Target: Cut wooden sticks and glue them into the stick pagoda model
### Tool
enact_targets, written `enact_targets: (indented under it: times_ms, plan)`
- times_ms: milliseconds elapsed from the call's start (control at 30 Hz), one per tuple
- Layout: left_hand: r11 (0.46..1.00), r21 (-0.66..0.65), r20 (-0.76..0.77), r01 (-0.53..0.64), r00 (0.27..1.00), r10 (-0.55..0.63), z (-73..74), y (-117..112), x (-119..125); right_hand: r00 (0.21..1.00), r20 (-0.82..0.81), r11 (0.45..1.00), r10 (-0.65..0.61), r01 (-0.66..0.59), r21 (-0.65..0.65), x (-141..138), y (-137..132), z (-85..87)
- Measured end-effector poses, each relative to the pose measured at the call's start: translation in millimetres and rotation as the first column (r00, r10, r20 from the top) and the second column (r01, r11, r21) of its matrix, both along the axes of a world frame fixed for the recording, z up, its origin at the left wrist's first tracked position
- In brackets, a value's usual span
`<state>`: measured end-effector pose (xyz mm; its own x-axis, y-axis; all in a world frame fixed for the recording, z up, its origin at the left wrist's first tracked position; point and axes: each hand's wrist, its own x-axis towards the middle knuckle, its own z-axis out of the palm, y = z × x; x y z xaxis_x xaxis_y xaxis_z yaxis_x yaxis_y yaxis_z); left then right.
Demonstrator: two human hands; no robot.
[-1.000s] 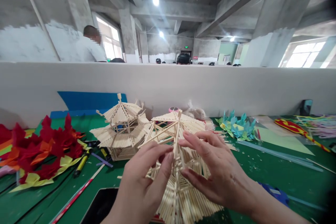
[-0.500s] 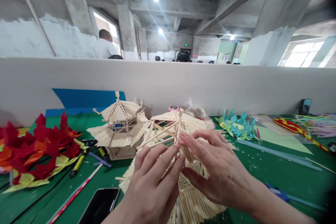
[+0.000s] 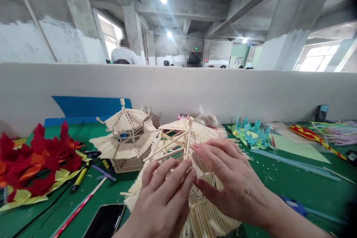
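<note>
Curving its fingers close together at the roof ridge of the stick-built model (image 3: 208,219), the left hand (image 3: 167,189) hides whether it pinches a stick. The right hand (image 3: 230,176) is half open, thumb spread from the fingers, fingertips against the same roof, with hardly a gap between the hands. The model sits front and centre on the green tabletop (image 3: 312,189), its lower tier reaching the bottom of view. A phone (image 3: 107,217), cut off by that edge, lies to its left; a blue tool (image 3: 292,206) lies near the right forearm, with green surface between it and the pale strips (image 3: 295,164). Farther back, a second stick model (image 3: 125,148) stands close on the left, leaving little room before the white partition (image 3: 178,87).
</note>
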<state>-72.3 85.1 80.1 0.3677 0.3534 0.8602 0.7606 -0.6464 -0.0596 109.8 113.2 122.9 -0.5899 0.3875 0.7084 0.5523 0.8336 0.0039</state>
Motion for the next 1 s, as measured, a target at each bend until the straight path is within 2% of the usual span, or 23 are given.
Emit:
enact_targets:
  times_ms: [400, 600, 1000]
  plan:
    - [1.0, 0.007, -0.025, -0.019, 0.999, 0.019, 0.0, 0, 0, 1.0, 0.001, 0.997, -0.011, 0.011, -0.071, 1, 0, 0.2]
    - [1.0, 0.024, -0.026, -0.012, 1.0, 0.013, -0.4, 1, -2, 1.0, -0.001, 0.998, -0.003, 0.003, -0.057, 1, 2, -4.8]
    - [0.999, -0.028, -0.025, -0.019, 1.0, 0.019, 5.1, 1, -2, 0.999, -0.029, 0.999, -0.026, 0.024, -0.048, 2, 2, -11.4]
